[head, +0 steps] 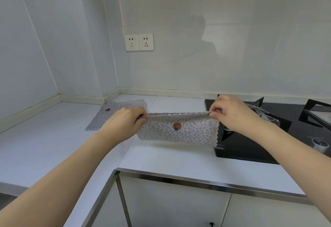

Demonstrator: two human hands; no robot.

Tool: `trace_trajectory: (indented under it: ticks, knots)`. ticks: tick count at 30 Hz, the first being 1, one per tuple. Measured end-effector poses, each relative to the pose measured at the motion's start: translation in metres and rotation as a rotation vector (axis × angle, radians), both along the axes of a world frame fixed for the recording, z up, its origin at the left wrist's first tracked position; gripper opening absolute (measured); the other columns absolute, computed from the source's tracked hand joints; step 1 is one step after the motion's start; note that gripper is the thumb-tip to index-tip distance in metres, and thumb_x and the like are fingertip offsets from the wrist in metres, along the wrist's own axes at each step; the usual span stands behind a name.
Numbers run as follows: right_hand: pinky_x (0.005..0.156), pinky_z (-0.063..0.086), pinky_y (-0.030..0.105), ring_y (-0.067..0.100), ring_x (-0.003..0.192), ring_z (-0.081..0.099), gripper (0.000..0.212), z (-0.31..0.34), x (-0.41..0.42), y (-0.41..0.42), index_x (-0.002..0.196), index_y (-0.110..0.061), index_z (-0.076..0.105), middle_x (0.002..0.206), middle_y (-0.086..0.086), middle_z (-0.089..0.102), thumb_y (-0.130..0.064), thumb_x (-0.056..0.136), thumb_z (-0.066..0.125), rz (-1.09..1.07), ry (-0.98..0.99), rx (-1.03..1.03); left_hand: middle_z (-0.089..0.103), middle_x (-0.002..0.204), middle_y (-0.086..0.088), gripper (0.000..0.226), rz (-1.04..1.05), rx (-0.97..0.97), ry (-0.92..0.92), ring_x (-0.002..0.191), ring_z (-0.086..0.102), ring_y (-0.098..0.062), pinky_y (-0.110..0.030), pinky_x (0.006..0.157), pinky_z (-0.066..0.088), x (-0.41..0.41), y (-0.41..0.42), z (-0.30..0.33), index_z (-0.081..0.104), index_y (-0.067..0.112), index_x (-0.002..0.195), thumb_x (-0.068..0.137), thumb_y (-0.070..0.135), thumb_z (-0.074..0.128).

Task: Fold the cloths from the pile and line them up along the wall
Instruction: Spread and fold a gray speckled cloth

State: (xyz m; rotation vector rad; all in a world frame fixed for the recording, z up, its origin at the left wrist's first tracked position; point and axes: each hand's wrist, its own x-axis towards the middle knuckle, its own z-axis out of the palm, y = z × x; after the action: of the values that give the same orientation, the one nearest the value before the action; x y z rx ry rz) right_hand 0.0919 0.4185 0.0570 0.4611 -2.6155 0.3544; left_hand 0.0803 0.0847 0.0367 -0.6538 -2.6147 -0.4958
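**Dotted cloth stretched taut between two hands above the counter**

Front and centre is the soft white cloth with small grey dots and one orange-red round motif (179,131), doubled over into a long rectangle with a zigzag-cut right edge. It hangs in the air just above the counter, its top edge pulled into a straight line and its lower edge drooping towards the white surface; its right end overlaps the front left corner of the hob.

The left hand (128,122) has the cloth's top left corner, fingers curled in and pinching the fabric, knuckles up, forearm reaching in from the lower left. The right hand (232,113) pinches the top right corner between thumb and fingertips, wrist bent, forearm coming in from the lower right.

Behind the left hand, a second cloth of the same grey-dotted fabric (107,114) lies flat on the counter, near the corner of the wall and partly hidden by the hand. Behind the right hand, more crumpled dotted fabric (258,109) sits on the glossy black glass hob (250,148).

The smooth white counter (53,144) has a brushed metal front edge. On the pale wall, two white square sockets (139,42) sit side by side.
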Motion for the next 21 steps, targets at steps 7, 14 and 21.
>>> trace_trajectory:
  ticks: [7,14,21]
  knots:
    - [0.079,0.050,0.034,0.014,0.077,0.062,0.009,0.006,0.002,0.000,0.076,-0.021,0.068,0.074,-0.007,0.069,-0.023,0.082,0.075,0.042,-0.377,-0.577,0.068,0.076,0.005,0.003,0.051,0.081,-0.133,0.073,0.064,-0.016,-0.038,0.071,0.054,0.002,-0.001,0.009,0.061,0.024,0.095,0.093,0.026,0.059]
    - [0.063,0.054,0.024,0.016,0.067,0.060,0.025,0.009,0.007,0.017,0.086,-0.005,0.068,0.076,0.005,0.068,-0.022,0.068,0.076,0.168,-0.791,-0.935,0.057,0.067,-0.010,0.018,0.006,0.362,-0.593,0.055,0.061,-0.014,-0.023,0.056,0.055,0.003,-0.011,0.019,0.069,0.008,0.084,0.081,0.024,0.078]
    - [0.071,0.058,0.028,0.018,0.074,0.068,0.020,-0.023,-0.015,0.001,0.092,0.000,0.071,0.084,0.013,0.072,-0.015,0.080,0.076,0.002,-0.682,-0.620,0.060,0.050,0.005,0.027,0.087,0.309,-0.705,0.048,0.062,-0.012,-0.020,0.053,0.053,-0.012,-0.014,-0.008,0.062,0.008,0.072,0.089,0.026,0.069]
